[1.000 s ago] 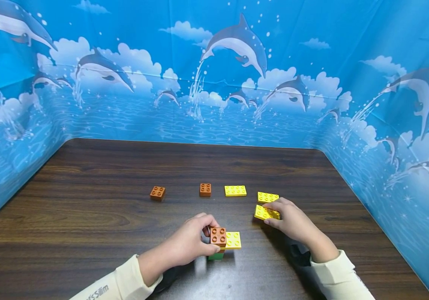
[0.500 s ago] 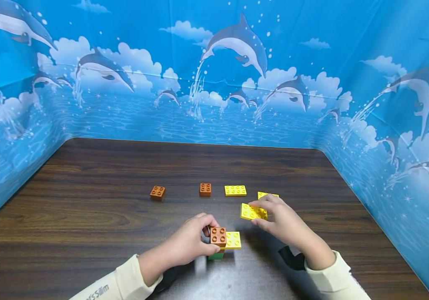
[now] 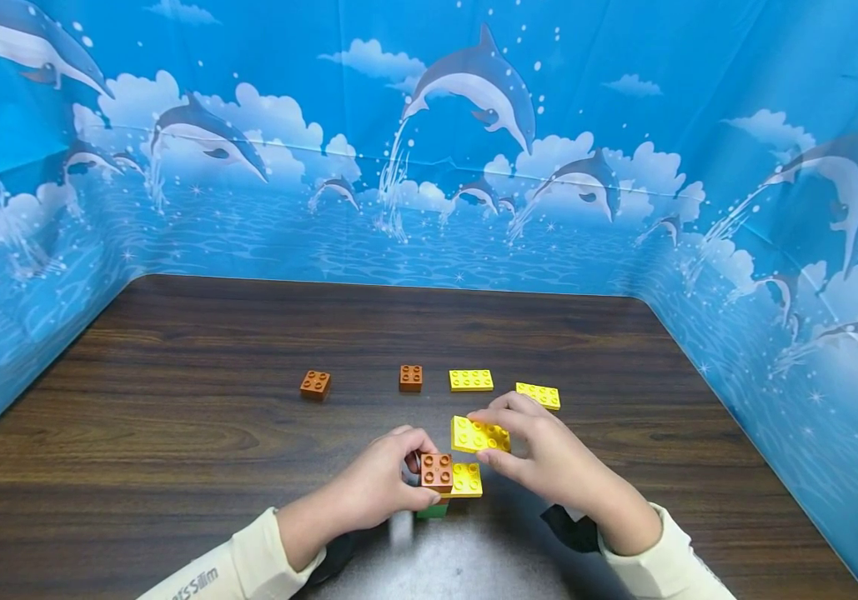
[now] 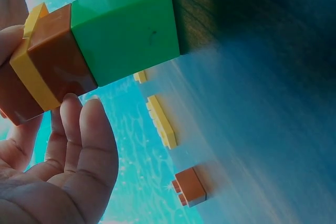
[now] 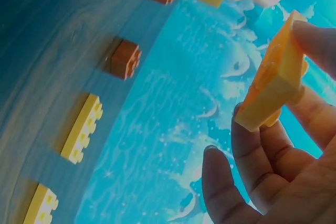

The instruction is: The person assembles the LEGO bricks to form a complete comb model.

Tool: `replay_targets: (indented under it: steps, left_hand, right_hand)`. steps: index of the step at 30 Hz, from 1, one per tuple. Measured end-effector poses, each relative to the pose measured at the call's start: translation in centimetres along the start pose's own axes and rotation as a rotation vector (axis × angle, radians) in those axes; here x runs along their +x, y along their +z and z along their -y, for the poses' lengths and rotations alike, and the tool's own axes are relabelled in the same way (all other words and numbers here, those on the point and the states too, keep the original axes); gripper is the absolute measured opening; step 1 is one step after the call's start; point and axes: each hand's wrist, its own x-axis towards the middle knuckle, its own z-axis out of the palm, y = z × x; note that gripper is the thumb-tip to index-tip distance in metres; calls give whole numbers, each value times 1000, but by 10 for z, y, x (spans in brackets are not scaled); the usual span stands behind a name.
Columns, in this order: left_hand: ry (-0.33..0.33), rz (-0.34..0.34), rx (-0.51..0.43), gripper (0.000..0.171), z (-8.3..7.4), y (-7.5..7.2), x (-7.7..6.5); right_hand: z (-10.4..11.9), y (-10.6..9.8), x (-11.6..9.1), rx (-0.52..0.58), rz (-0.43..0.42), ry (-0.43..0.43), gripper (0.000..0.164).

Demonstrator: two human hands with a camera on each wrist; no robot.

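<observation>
My left hand [image 3: 379, 485] grips a stack of toy building bricks between thumb and fingers. From the bottom up, the stack has a green brick [image 4: 126, 32], a brown brick [image 4: 60, 53], a yellow plate [image 3: 467, 481] jutting out to the right, and a brown brick [image 3: 436, 472] with four-stud top. My right hand [image 3: 549, 454] pinches a loose yellow building plate [image 3: 479, 434] by its edges. That plate hangs just behind the stack's jutting plate, apart from it in the head view. In the right wrist view its hollow underside [image 5: 265, 80] partly shows.
Further back on the dark wooden table [image 3: 211, 333] lie two brown bricks, one left [image 3: 315, 385] and one central [image 3: 410, 378]. Two yellow plates lie to their right, one nearer the middle [image 3: 470, 381] and one behind my right hand [image 3: 539, 394]. A dolphin-print curtain [image 3: 429, 225] surrounds the table.
My right hand has carried the yellow plate leftward from beside the rear right plate to the stack. The left hand and the stack have stayed in place.
</observation>
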Motion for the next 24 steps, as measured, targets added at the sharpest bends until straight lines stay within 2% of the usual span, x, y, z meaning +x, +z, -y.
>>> replay_targets:
  steps: [10, 17, 24]
  left_hand:
    - [12, -2, 19, 30, 2, 0, -1]
    - [8, 7, 21, 30, 2, -1, -1]
    - [-16, 29, 7, 29, 3, -1, 0]
  right_hand:
    - [9, 9, 1, 18, 25, -79, 37]
    - [12, 14, 2, -16, 28, -127, 35]
    - [15, 18, 3, -54, 27, -136, 35]
